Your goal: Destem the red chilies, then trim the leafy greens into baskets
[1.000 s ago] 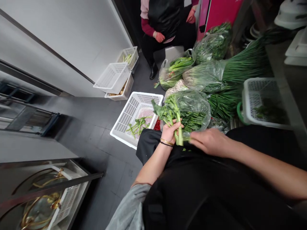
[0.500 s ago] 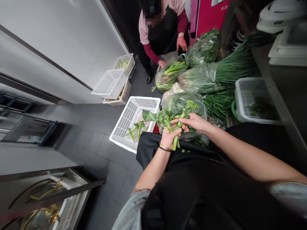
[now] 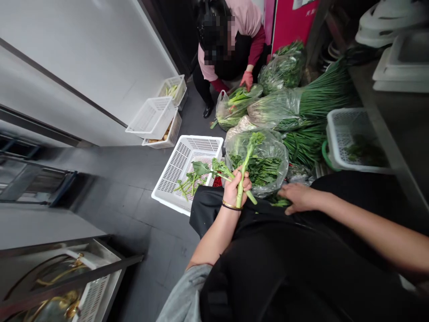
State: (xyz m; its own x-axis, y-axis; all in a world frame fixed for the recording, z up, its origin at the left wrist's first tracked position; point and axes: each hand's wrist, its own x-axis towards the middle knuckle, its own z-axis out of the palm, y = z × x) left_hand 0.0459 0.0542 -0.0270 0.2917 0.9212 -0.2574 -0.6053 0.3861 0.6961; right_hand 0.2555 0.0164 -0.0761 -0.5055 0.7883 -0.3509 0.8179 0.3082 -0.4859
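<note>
My left hand (image 3: 236, 187) is closed round a few green vegetable stalks (image 3: 246, 162), one upright with a leafy tip, others leaning left over the white basket (image 3: 174, 172). Trimmed green stalks (image 3: 189, 179) lie in that basket. My right hand (image 3: 297, 197) rests on my dark apron beside a clear plastic bag of leafy greens (image 3: 264, 161); its fingers curl over some green scraps (image 3: 279, 202) at the bag's lower edge.
Another person (image 3: 234, 40) in pink sleeves and red gloves bends over a bag of greens (image 3: 234, 100). Bundles of long green chives (image 3: 318, 98) and more bags lie to the right. White baskets (image 3: 152, 117) stand by the wall, one more basket (image 3: 358, 138) by the steel counter.
My right hand has left the stalks and dropped to the bag's lower edge. My left hand has turned one stalk upright. The other person has leaned further over the bag.
</note>
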